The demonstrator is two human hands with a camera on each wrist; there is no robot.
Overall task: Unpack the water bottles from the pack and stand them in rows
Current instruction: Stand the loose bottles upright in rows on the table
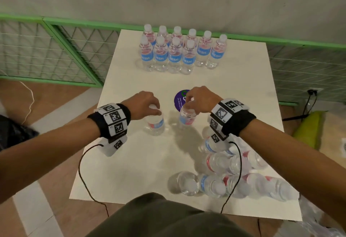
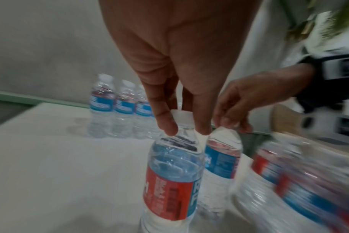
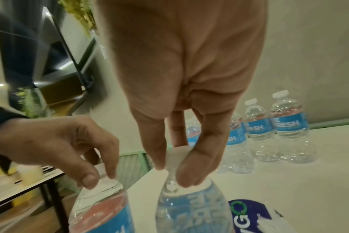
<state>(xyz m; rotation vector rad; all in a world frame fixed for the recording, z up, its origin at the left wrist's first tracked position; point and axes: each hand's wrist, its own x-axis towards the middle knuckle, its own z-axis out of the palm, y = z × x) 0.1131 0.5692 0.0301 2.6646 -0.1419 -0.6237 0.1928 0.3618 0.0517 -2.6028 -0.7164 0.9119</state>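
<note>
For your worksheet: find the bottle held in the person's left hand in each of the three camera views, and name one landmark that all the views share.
Head view: the left-hand bottle stands left of centre on the white table, the left hand over its cap.
Left wrist view: bottom centre, cap pinched by the fingers.
Right wrist view: bottom left.
Shared landmark: the standing rows of bottles at the table's far edge.
</note>
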